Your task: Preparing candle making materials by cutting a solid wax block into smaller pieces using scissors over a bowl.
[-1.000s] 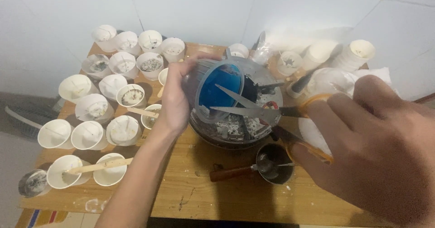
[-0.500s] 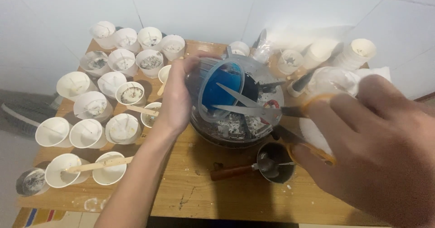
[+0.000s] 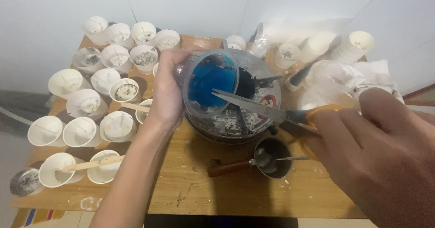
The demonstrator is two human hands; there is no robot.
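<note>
My left hand (image 3: 166,94) grips a clear plastic cup (image 3: 209,84) tilted on its side, with solid blue material inside it. The cup is held over a wide dark pot (image 3: 235,119) filled with grey and white bits. My right hand (image 3: 376,155) holds scissors (image 3: 267,111) by orange handles. Their blades are slightly parted, with the tips inside the cup's mouth against the blue material.
Many white paper cups (image 3: 84,105) crowd the left of the wooden table (image 3: 217,187), some with wooden sticks. A small metal ladle (image 3: 267,160) with a wooden handle lies in front of the pot. Stacked cups (image 3: 353,46) and crumpled plastic sit at the back right.
The scissor tips have pushed further left into the cup. My left hand keeps the cup tilted over the pot, almost unmoved.
</note>
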